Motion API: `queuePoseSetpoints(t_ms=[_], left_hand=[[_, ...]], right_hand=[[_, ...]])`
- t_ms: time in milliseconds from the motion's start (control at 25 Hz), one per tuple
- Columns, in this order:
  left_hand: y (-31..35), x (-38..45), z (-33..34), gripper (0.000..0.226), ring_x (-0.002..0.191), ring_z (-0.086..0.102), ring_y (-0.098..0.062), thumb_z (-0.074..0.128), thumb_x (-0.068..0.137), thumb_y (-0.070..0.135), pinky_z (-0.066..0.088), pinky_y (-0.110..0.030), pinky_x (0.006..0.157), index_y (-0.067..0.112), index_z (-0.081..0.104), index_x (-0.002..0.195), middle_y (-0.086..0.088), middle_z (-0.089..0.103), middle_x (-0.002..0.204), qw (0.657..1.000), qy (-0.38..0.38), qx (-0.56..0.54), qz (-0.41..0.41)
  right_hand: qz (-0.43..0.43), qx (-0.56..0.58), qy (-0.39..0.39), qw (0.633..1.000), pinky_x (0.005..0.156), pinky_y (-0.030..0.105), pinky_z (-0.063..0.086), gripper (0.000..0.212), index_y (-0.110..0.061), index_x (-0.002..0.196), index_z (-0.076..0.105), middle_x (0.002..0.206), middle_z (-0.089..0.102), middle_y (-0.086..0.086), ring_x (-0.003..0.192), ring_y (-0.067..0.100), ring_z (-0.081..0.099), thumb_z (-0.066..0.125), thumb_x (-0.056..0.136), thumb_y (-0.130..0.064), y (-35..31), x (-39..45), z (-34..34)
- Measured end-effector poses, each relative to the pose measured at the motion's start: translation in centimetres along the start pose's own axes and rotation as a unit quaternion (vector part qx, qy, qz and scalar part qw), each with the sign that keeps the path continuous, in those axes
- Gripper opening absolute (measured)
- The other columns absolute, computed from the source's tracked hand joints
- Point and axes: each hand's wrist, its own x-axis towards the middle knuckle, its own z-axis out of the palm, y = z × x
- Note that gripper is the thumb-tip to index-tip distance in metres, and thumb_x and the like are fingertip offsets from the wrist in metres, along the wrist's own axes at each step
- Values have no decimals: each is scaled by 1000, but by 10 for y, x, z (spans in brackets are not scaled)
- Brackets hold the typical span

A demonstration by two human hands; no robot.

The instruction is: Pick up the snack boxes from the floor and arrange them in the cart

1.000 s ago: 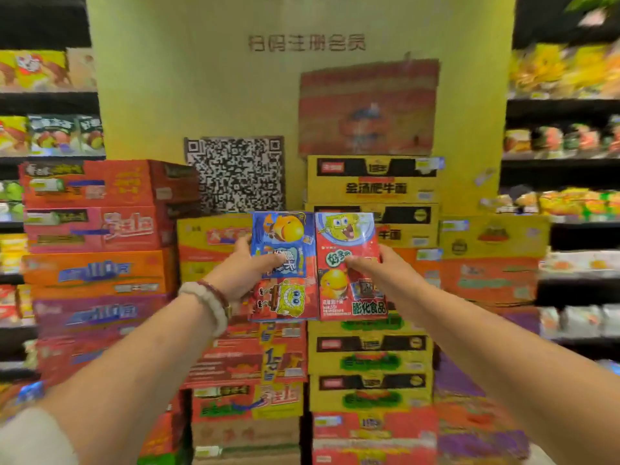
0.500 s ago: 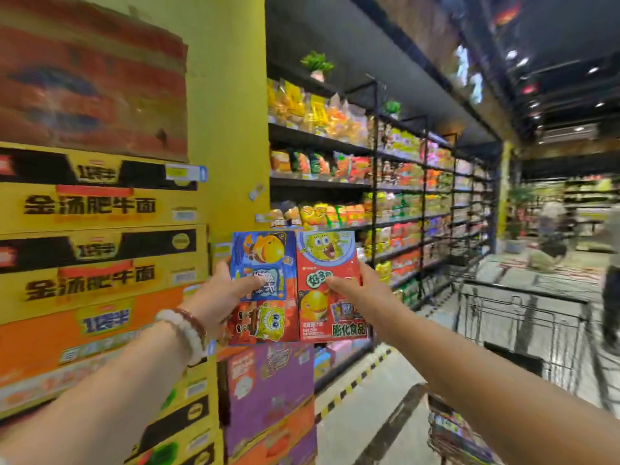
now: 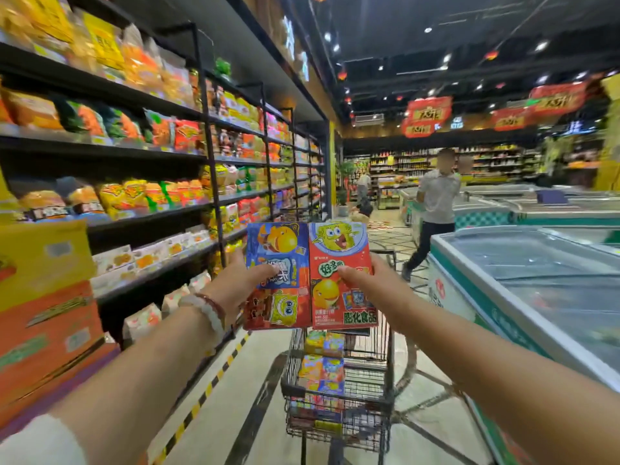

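I hold two snack boxes side by side at chest height, above the wire cart (image 3: 389,394). My left hand (image 3: 240,285) grips the blue and red box (image 3: 280,243) at its left edge, thumb across the front. My right hand (image 3: 364,280) grips the red box (image 3: 339,303) with the cartoon sponge, thumb on its front. The boxes touch along their inner edges. Several snack boxes (image 3: 322,367) lie stacked inside the cart, in its left part.
Snack shelves (image 3: 141,156) line the left side, with stacked cartons (image 3: 43,297) at the near left. A chest freezer (image 3: 523,297) runs along the right. A person in a grey shirt (image 3: 436,203) walks in the aisle beyond the cart.
My view has swung right, from the carton stack to the aisle with the cart. Both hands still hold the two boxes together, which now hang over the cart.
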Motion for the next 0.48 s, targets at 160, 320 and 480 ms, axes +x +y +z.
queuePoseSetpoints(t_ms=[160,320,480], left_hand=[[-24,66,33,52,85,66,-31,64,85,12,55,-44,78,19,36,128,-10,65,100,999,-26,-20,-16],[-42,129,37,55,80,67,-27,64,86,12,54,-36,66,18,35,133,-9,65,100,999,-39,-24,-28],[-61,208,29,52,88,67,-31,66,85,15,56,-47,78,26,36,127,-8,64,105,998,-53,-17,-38]], right_hand=[[19,0,15,1000,73,38,60,45,-21,123,48,107,71,7,86,23,73,68,84,-29,34,51,-33],[38,2,30,999,81,45,58,53,-22,126,47,110,70,6,87,23,73,71,81,-33,70,108,-36],[50,10,50,997,77,40,59,49,-21,125,46,110,70,7,88,24,73,69,83,-29,98,176,-26]])
